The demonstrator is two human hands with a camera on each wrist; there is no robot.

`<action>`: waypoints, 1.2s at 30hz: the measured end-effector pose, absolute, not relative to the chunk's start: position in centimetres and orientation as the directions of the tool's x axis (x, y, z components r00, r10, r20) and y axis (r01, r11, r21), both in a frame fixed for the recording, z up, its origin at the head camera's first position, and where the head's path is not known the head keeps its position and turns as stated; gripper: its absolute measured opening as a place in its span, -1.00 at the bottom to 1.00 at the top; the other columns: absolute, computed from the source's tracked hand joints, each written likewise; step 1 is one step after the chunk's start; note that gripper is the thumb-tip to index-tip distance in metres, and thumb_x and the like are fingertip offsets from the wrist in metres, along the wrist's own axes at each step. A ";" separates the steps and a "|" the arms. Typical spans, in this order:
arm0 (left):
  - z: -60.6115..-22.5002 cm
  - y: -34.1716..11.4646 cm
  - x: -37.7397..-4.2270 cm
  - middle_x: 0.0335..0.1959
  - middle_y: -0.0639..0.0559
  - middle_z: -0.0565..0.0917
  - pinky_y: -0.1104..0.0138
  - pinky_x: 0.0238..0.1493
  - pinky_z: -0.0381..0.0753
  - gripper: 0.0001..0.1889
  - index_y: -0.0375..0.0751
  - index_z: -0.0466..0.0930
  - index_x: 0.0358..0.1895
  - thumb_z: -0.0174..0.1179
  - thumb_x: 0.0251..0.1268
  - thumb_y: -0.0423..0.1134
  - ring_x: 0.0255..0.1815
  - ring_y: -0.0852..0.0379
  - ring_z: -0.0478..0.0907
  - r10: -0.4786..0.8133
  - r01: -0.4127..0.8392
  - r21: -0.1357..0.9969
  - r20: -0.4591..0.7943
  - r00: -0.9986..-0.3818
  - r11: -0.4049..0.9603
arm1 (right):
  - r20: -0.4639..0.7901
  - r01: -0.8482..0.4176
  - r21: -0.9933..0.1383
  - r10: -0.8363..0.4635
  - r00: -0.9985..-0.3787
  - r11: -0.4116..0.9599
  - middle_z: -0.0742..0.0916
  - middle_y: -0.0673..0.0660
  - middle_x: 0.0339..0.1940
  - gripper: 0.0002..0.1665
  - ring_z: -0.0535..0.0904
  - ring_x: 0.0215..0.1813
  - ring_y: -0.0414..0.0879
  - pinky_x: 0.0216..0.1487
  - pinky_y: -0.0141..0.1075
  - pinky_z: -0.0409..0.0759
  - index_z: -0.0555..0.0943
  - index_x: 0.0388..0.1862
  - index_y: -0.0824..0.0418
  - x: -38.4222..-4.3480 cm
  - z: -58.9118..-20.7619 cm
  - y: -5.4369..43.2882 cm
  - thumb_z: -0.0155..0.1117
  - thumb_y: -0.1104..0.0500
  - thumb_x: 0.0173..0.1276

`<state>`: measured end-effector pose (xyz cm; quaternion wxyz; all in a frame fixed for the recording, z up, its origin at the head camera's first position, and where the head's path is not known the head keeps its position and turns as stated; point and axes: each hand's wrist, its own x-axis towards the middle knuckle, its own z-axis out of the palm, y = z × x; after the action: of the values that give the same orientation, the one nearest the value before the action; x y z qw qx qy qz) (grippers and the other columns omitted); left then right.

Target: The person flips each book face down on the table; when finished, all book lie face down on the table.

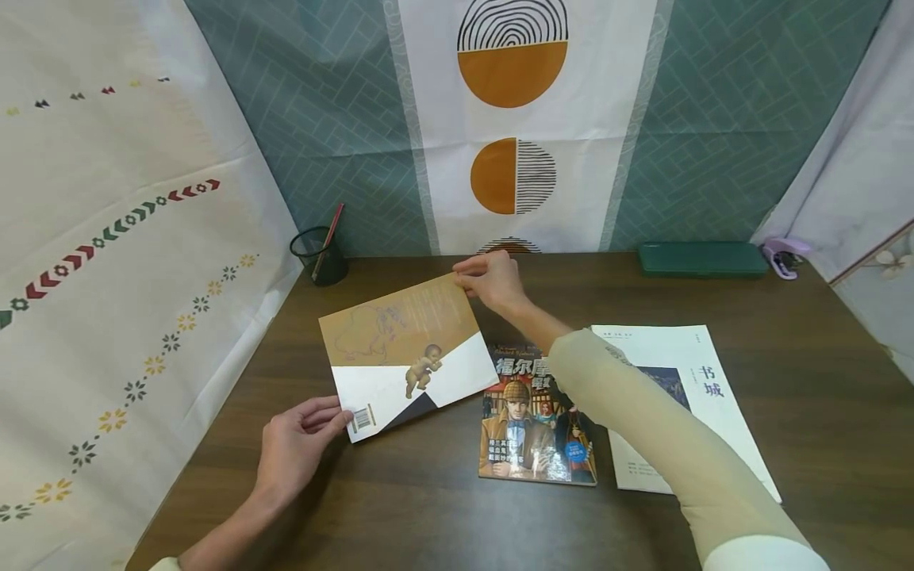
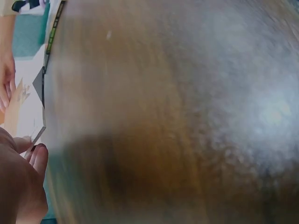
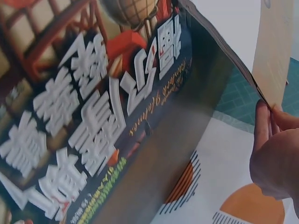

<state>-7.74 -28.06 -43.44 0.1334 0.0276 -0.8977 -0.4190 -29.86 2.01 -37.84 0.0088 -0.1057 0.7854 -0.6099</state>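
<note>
A thin tan and white book (image 1: 400,349), with a baby figure and a barcode on the face turned up, is held at a tilt above the table. At its near left corner my left hand (image 1: 303,440) pinches the edge, thumb on top. My right hand (image 1: 496,281) pinches the far right corner, also seen in the right wrist view, where the book's edge (image 3: 233,53) runs to the fingertips. Just right of that book, a detective comic book (image 1: 528,436) lies face up, partly behind my right forearm. A white book (image 1: 685,357) lies further right, partly covered by my sleeve.
A black mesh pen cup (image 1: 328,266) with a red pencil stands at the back left. Along the back right lie a green case (image 1: 703,259) and a purple stapler-like tool (image 1: 785,255). Curtains (image 1: 343,119) hang behind the brown table (image 1: 457,527).
</note>
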 end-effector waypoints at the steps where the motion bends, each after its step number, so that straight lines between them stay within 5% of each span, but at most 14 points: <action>1: -43.6 -28.0 -7.7 -0.30 0.04 0.86 0.56 -0.26 0.67 -0.78 -0.24 0.83 -0.05 0.54 0.30 -0.27 -0.29 0.33 0.80 -0.162 0.061 0.750 0.221 -0.962 0.659 | 0.106 -0.148 -0.959 -0.179 -0.978 0.241 0.85 0.29 -0.05 -0.74 0.84 -0.07 0.11 0.02 -0.02 0.77 0.81 0.06 0.36 -29.9 -38.0 1.9 0.47 0.38 0.41; 9: -44.1 -27.9 -7.7 -0.24 0.02 0.87 0.62 -0.27 0.62 -0.63 -0.27 0.80 0.07 0.59 0.22 -0.29 -0.26 0.14 0.84 -0.142 0.071 0.694 0.244 -0.959 0.717 | 0.038 -0.110 -0.939 -0.221 -0.975 0.325 0.82 0.26 0.11 -0.58 0.74 0.22 0.09 0.05 -0.26 0.74 0.72 0.25 0.35 -29.9 -39.2 1.3 0.44 0.42 0.42; 13: -44.1 -27.8 -7.8 -0.23 0.02 0.87 0.63 -0.27 0.61 -0.56 -0.25 0.79 0.14 0.61 0.19 -0.24 -0.26 0.12 0.84 -0.111 0.084 0.648 0.254 -0.961 0.757 | 0.013 -0.118 -0.931 -0.292 -0.956 0.346 0.73 0.29 0.29 -0.48 0.66 0.35 0.12 0.19 -0.20 0.69 0.61 0.39 0.39 -29.8 -40.0 1.2 0.38 0.41 0.48; 18: -43.9 -27.5 -7.8 -0.24 0.06 0.87 0.17 -0.14 0.77 -0.47 -0.26 0.76 0.21 0.63 0.16 -0.19 -0.27 0.16 0.84 -0.064 0.116 0.565 0.288 -0.955 0.817 | -0.056 -0.093 -0.936 -0.405 -0.913 0.339 0.51 0.31 0.55 -0.37 0.45 0.55 0.13 0.41 -0.10 0.53 0.38 0.58 0.42 -29.8 -40.9 1.2 0.22 0.41 0.58; 23: -43.8 -27.3 -7.8 -0.23 0.04 0.87 -0.18 -0.04 0.67 -0.42 -0.27 0.73 0.26 0.63 0.17 -0.18 -0.27 0.12 0.84 -0.028 0.145 0.518 0.311 -0.950 0.843 | -0.112 -0.063 -0.938 -0.469 -0.876 0.341 0.33 0.30 0.68 -0.26 0.26 0.66 0.15 0.54 -0.10 0.37 0.20 0.66 0.44 -30.0 -41.4 1.2 0.19 0.40 0.61; 36: -43.1 -28.5 -8.7 -0.17 -0.04 0.86 -0.01 -0.29 0.76 -0.49 -0.30 0.79 0.14 0.66 0.09 -0.23 -0.28 0.04 0.85 0.094 0.259 0.411 0.380 -0.920 0.874 | -0.144 -0.090 -0.923 -0.553 -0.821 0.374 0.08 0.22 0.78 0.02 -0.01 0.76 0.11 0.66 -0.03 0.12 -0.08 0.76 0.34 -30.2 -41.4 1.7 0.32 0.19 0.60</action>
<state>-8.73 -28.54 -43.13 0.1768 -0.0928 -0.9517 -0.2331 -30.16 1.73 -41.42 0.2218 -0.2011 0.7988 -0.5219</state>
